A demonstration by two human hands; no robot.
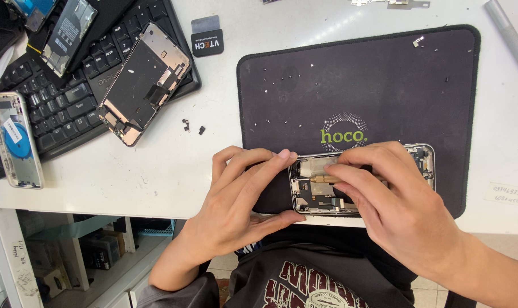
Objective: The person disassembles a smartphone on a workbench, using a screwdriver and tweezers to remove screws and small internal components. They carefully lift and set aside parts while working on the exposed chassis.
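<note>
At the near edge of the black mat (384, 85), an opened phone frame (361, 179) lies flat, its insides facing up. Your left hand (244, 199) pinches its left end, fingertips on the top edge, thumb on the bottom edge: grip closed on the frame. Your right hand (395, 199) covers the middle, fingers closed round a thin brass-coloured tool (325, 178) lying across the internals. Tiny screws (281, 85) dot the mat. Far left on the white bench (156, 165), a black keyboard (70, 97) carries another stripped phone body (142, 82); a silver back housing (13, 140) rests beside it.
</note>
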